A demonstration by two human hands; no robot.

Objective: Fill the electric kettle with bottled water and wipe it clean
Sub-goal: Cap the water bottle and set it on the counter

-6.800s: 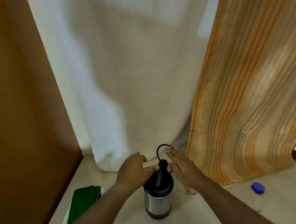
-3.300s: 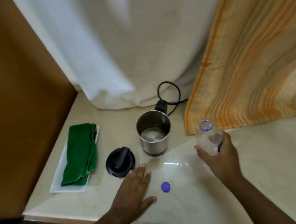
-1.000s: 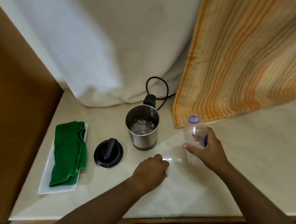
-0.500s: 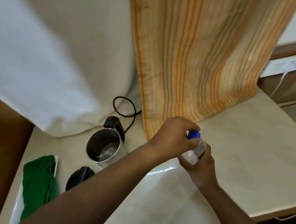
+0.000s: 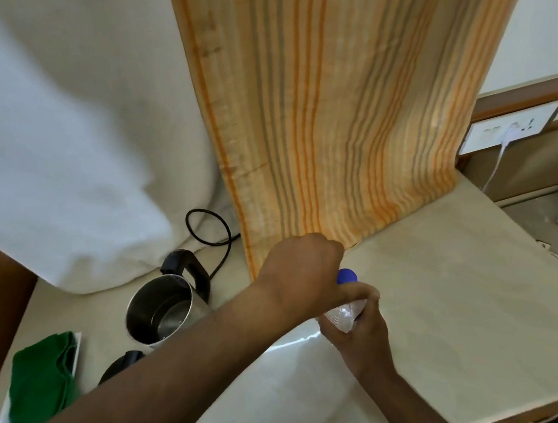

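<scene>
The steel electric kettle (image 5: 163,311) stands open on the counter with water in its bottom and its black handle toward the back. Its black lid (image 5: 121,363) lies in front of it, half hidden by my left forearm. My right hand (image 5: 359,333) grips the clear plastic bottle (image 5: 343,314) to the right of the kettle. My left hand (image 5: 302,274) reaches across and closes its fingers on the blue cap (image 5: 346,275) sitting on the bottle's neck. A folded green cloth (image 5: 38,381) lies on a white tray (image 5: 76,353) at the far left.
A black cord (image 5: 209,231) loops behind the kettle. A white curtain (image 5: 77,145) and an orange striped curtain (image 5: 330,121) hang down onto the beige counter (image 5: 451,314). A wall socket (image 5: 508,129) with a white plug is at the right.
My left hand picked the blue cap off the counter and brought it onto the bottle held in my right hand. The view swung to the right.
</scene>
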